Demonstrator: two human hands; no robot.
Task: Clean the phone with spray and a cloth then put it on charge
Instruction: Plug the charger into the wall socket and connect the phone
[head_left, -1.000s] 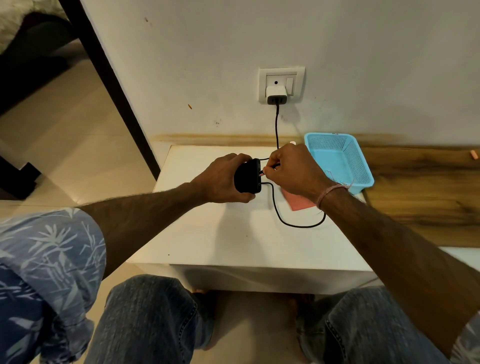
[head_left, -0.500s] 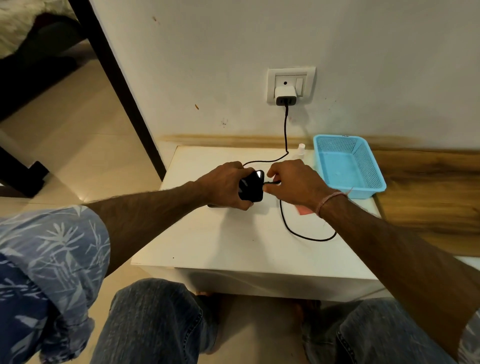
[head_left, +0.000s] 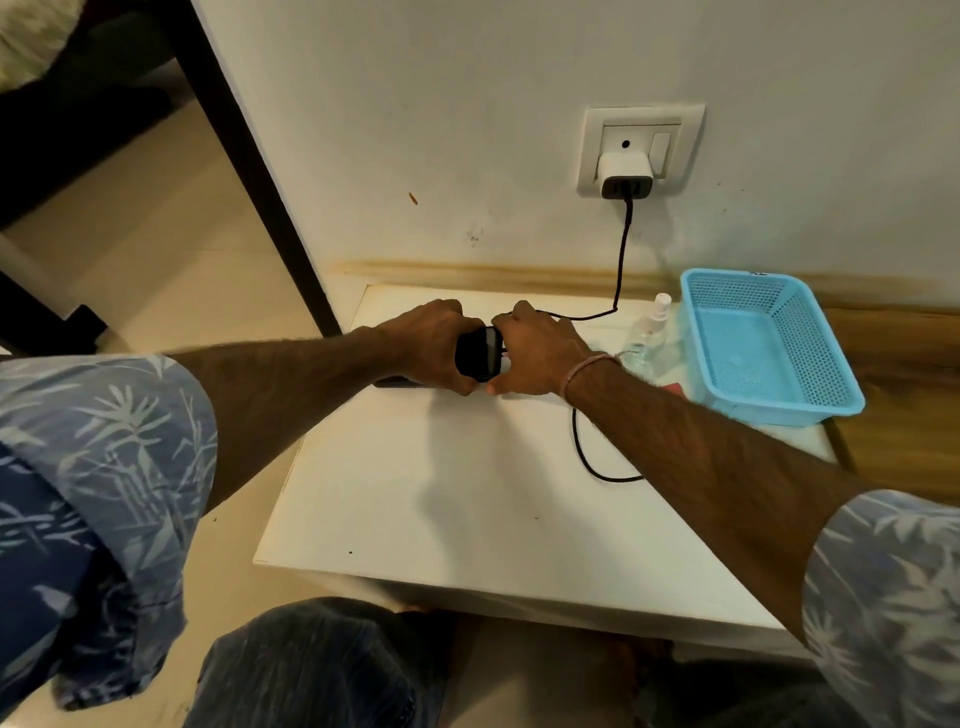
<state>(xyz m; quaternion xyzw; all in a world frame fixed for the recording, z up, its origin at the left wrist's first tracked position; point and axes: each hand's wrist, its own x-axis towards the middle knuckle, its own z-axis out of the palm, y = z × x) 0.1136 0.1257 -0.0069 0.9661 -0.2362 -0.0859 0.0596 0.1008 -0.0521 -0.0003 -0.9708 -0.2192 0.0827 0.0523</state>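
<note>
The left hand (head_left: 431, 348) reaches over the rear part of the white bench (head_left: 467, 493) with its fingers curled round the left end of the phone (head_left: 479, 353). The phone is a black slab with rounded corners; its dark, glossy face is turned up and shows only a faint reflection, and any marking on it is too small to read. It sits between the two hands, low over the bench top; contact with the surface cannot be confirmed. The right hand (head_left: 540, 358), with a pink thread band (head_left: 587, 366) at the wrist, closes on the right end of the phone, fingers curled round the plug end of the black cable (head_left: 621, 249); the plug itself is hidden. The cable runs from this hand across the bench and up the wall to a white charger (head_left: 623, 174) seated in the wall socket (head_left: 641, 124); a slack loop lies below the right wrist. Further right stands a clear spray bottle (head_left: 649, 332), upright, just beside a light-blue mesh basket (head_left: 779, 343). A corner of a red cloth (head_left: 675, 387) shows behind the right forearm.
</note>
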